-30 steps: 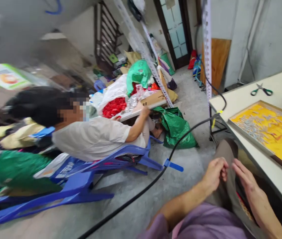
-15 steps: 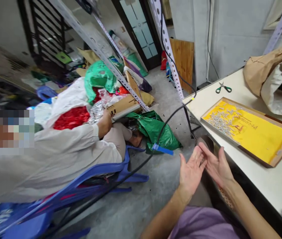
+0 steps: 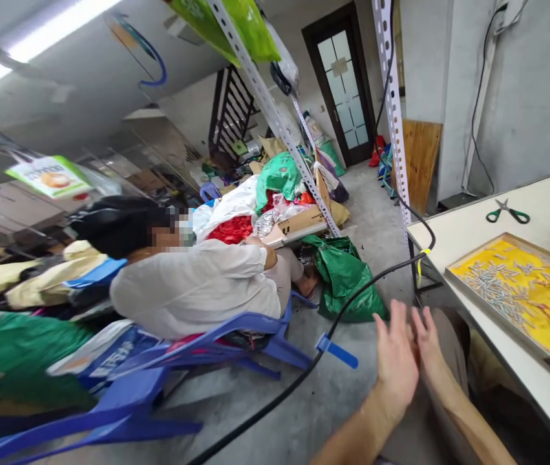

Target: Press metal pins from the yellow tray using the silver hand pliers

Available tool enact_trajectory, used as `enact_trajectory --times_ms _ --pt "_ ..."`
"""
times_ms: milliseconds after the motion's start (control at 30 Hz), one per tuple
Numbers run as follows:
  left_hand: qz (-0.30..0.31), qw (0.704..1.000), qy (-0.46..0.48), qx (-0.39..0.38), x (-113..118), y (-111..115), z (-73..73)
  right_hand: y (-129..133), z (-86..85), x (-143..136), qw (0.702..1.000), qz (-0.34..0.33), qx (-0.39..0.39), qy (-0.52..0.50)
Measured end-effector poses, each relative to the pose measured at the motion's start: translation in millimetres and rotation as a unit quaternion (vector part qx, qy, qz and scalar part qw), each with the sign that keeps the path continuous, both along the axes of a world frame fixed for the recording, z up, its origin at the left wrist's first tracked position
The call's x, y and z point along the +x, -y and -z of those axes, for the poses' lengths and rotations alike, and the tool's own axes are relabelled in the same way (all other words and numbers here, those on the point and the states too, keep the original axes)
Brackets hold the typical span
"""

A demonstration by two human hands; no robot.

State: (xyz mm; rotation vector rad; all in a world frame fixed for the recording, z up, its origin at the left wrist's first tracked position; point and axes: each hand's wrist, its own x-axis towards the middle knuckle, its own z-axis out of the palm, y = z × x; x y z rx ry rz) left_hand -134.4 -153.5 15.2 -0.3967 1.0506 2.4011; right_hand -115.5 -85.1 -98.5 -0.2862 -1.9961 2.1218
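Observation:
My left hand point(image 3: 395, 358) is raised over my lap, palm up, with its fingers stretched out and nothing in it. Close beside it, my right hand point(image 3: 430, 349) is also open and bare, its inner edge against or nearly against the left one. To their right, a shallow cardboard tray point(image 3: 492, 316) lies on the white table point(image 3: 502, 374). Many small silvery pieces point(image 3: 495, 290) are heaped on the tray's yellow bottom. Green-handled scissors point(image 3: 507, 212) rest behind the tray. A black cable point(image 3: 298, 385) with a blue strap point(image 3: 337, 351) runs past my left hand.
A co-worker point(image 3: 207, 284) sits on a blue plastic chair point(image 3: 216, 336) at the left. Beyond them stand a green bag point(image 3: 347, 278) and piled sacks point(image 3: 236, 206). Perforated metal posts point(image 3: 393, 116) rise near the table. More bags point(image 3: 17, 361) crowd the left side.
The view has swung left and up, showing more ceiling and the co-worker's back. My hands have tilted up and drawn together, palms less spread apart.

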Motion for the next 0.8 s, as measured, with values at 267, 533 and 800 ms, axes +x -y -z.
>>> enact_trajectory --times_ms 267,533,800 --pt "-0.253 0.961 -0.097 -0.056 -58.1 45.6 -38.1 37.1 -92.9 -14.0 0.900 -0.057 0.400 -0.166" --pt "0.100 0.971 0.156 -0.151 -11.0 7.5 24.4 -9.1 -96.5 95.6 0.964 -0.112 0.238 -0.039" --pt "0.230 0.967 -0.097 -0.047 38.7 -53.9 -33.8 -74.4 -103.2 169.0 0.983 0.170 0.057 -0.040"
